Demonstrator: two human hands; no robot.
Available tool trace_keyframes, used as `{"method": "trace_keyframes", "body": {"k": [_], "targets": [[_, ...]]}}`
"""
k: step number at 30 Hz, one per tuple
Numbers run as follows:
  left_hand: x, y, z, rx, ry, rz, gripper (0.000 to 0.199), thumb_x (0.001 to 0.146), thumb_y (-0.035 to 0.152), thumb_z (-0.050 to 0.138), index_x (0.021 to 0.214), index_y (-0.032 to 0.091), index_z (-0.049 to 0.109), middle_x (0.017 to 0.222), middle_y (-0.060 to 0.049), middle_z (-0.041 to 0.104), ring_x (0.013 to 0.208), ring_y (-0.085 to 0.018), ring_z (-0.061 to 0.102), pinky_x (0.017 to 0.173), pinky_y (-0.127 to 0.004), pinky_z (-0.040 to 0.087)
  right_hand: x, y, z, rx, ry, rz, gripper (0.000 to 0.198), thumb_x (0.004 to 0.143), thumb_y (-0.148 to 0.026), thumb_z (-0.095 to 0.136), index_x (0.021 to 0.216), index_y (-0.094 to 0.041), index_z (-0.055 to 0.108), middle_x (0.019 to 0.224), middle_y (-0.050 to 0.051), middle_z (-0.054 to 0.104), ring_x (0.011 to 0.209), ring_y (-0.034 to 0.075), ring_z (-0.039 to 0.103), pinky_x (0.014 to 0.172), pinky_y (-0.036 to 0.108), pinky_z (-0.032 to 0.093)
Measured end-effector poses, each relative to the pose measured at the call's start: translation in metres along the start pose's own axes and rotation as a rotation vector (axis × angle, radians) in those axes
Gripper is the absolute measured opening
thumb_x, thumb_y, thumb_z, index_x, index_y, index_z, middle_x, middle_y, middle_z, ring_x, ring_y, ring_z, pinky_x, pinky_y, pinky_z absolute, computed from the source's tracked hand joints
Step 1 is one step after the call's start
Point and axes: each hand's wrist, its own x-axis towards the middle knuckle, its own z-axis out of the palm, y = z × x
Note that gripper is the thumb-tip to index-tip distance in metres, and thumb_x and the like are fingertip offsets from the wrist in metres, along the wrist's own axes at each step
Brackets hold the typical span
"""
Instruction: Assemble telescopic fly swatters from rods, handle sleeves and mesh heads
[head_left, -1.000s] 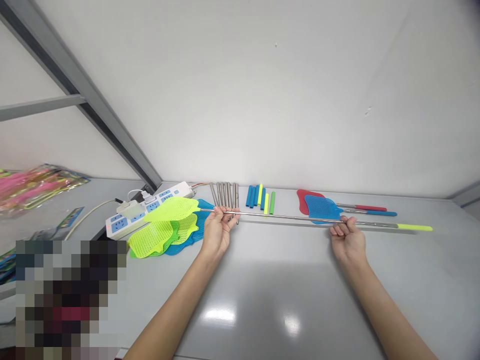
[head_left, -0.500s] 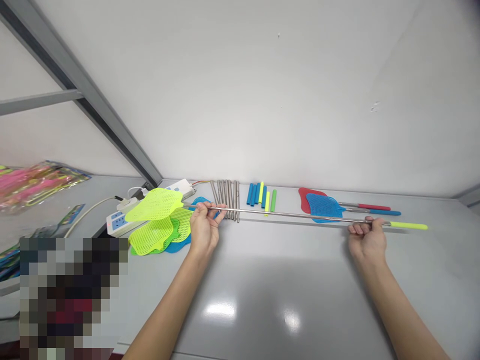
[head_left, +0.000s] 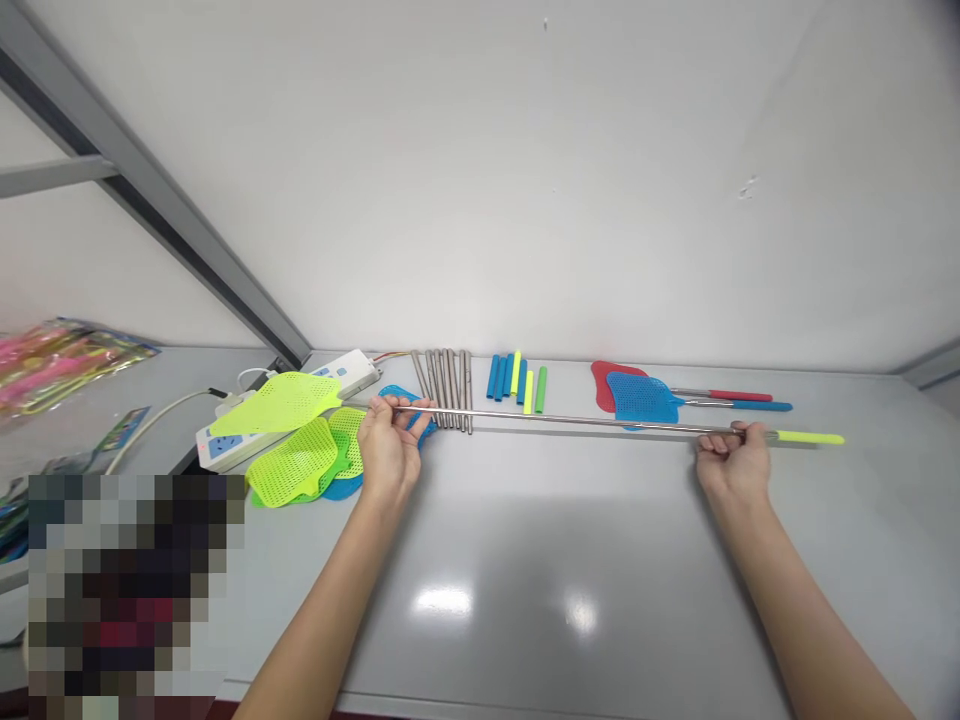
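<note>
Both hands hold one extended telescopic fly swatter [head_left: 555, 417] level above the table. Its yellow mesh head [head_left: 281, 402] points left and its yellow grip [head_left: 810, 438] sticks out at the right. My left hand [head_left: 391, 450] is closed on the metal rod near the head. On the rod just before the grip, my right hand [head_left: 739, 462] is closed too. Beneath the head lie loose yellow, green and blue swatter heads [head_left: 292, 462]. Behind the rod are several metal rods [head_left: 448, 385] and several coloured grip sleeves [head_left: 506, 378].
A red swatter [head_left: 611, 385] and a blue swatter [head_left: 645, 398] lie at the back right. White power strips [head_left: 345, 375] with cables stand at the left back, near packaged goods [head_left: 67, 365]. A wall [head_left: 555, 200] rises behind the grey table [head_left: 555, 560]. A pixelated patch covers the lower left.
My left hand has moved a little left with the rod, and the swatter looks slightly longer. The yellow head has turned to a flatter angle. The whole view has shifted slightly.
</note>
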Motion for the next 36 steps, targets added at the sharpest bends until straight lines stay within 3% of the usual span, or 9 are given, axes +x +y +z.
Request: {"method": "trace_keyframes", "body": {"k": [7,12,16,22,28,36], "targets": [[-0.007,-0.004,0.005,0.018,0.0,0.061,0.029,0.077,0.041,0.043,0.066,0.014,0.049,0.061,0.001,0.053,0.067,-0.014,0.06,0.068,-0.031,0.047,-0.02,0.009,0.008,-0.018,-0.083,0.072,0.02,0.078,-0.024,0.039,0.06,-0.019,0.044,0.038,-0.008,0.018,0.035,0.007,0.02,0.035,0.019,0.024],[-0.019,-0.007,0.013,0.025,-0.149,-0.057,0.012,0.072,0.027,0.055,0.074,0.017,0.049,0.072,0.002,0.057,0.076,-0.014,0.06,0.074,-0.035,0.046,-0.045,0.024,0.019,-0.034,-0.256,0.209,0.011,0.072,-0.025,0.051,0.065,-0.017,0.049,0.041,-0.008,0.025,0.038,0.006,0.025,0.038,0.019,0.027],[-0.028,-0.013,0.019,0.028,-0.273,-0.191,0.011,0.073,0.023,0.055,0.081,0.018,0.051,0.082,-0.001,0.06,0.078,-0.014,0.059,0.08,-0.039,0.045,-0.069,0.028,0.029,-0.038,-0.434,0.324,0.011,0.073,-0.029,0.052,0.073,-0.019,0.053,0.047,-0.007,0.03,0.045,0.007,0.033,0.041,0.018,0.031],[-0.035,-0.024,0.019,0.058,-0.299,-0.274,0.01,0.073,0.023,0.055,0.076,0.013,0.055,0.082,-0.004,0.061,0.076,-0.013,0.059,0.081,-0.036,0.046,-0.104,0.034,0.038,-0.17,-0.669,0.493,0.016,0.076,-0.033,0.049,0.083,-0.02,0.056,0.062,-0.002,0.041,0.057,0.01,0.042,0.045,0.021,0.034],[-0.04,-0.023,0.021,0.062,-0.308,-0.289,0.011,0.072,0.024,0.056,0.076,0.014,0.056,0.081,-0.004,0.061,0.077,-0.015,0.059,0.079,-0.036,0.047,-0.116,0.044,0.035,-0.18,-0.673,0.557,0.018,0.076,-0.033,0.048,0.083,-0.02,0.057,0.064,-0.001,0.04,0.06,0.011,0.042,0.05,0.023,0.036],[-0.041,-0.022,0.02,0.085,-0.328,-0.296,0.018,0.072,0.029,0.054,0.065,0.012,0.055,0.068,-0.002,0.054,0.07,-0.013,0.055,0.065,-0.029,0.05,-0.119,0.042,0.04,-0.203,-0.673,0.49,0.013,0.072,-0.032,0.055,0.079,-0.021,0.057,0.062,-0.002,0.042,0.062,0.011,0.044,0.059,0.024,0.038]]}}
